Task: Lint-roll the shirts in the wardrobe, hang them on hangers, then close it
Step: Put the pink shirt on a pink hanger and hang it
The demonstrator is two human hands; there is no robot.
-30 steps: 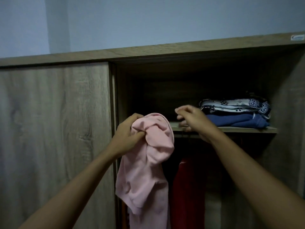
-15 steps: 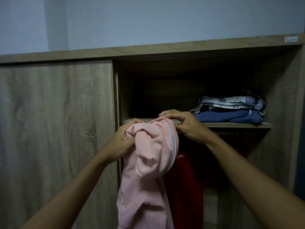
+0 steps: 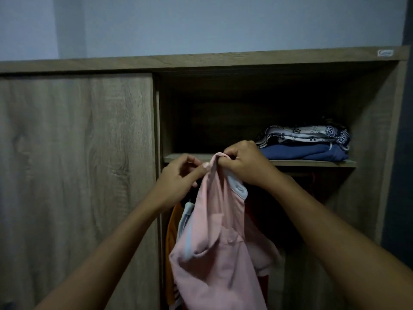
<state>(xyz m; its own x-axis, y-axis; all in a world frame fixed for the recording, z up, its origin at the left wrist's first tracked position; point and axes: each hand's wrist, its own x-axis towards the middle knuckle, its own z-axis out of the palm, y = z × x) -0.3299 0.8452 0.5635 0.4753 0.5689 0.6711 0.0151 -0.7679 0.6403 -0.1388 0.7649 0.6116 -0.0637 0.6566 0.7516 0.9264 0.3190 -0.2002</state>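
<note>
A plain, matt pale blue-grey wall point(image 3: 201, 23) fills the top of the view, in dim light. Below it stands the wardrobe point(image 3: 223, 61), built of flat boards with a grey-brown wood-grain finish, square-edged. Its sliding door point(image 3: 76, 164) covers the left half, the grain running upright with darker knots; the right half stands open and dark inside. A thin horizontal shelf point(image 3: 185, 157) of the same board crosses the open part

The pink shirt point(image 3: 214, 253) hangs in front of the opening, just below the shelf edge, soft and creased, bunched narrow at the top and widening into loose folds lower down; a pale blue collar band point(image 3: 239, 186) curls out at the neck. Behind its left edge an orange garment point(image 3: 171, 238) hangs in the lower compartment, half hidden

On the right of the shelf lies a folded dark blue garment point(image 3: 306, 151), thick and rounded at the fold, with a black-and-white patterned cloth point(image 3: 301, 133) folded on top of it

The right hand point(image 3: 243, 164) has its fingers curled tight round the gathered top of the pink shirt, level with the shelf edge. The left hand point(image 3: 178, 182), just beside it, pinches the same cloth between thumb and fingertips. Both forearms are bare

A small white label point(image 3: 384, 53) sits on the top board at the right corner; its print is too small to read
</note>
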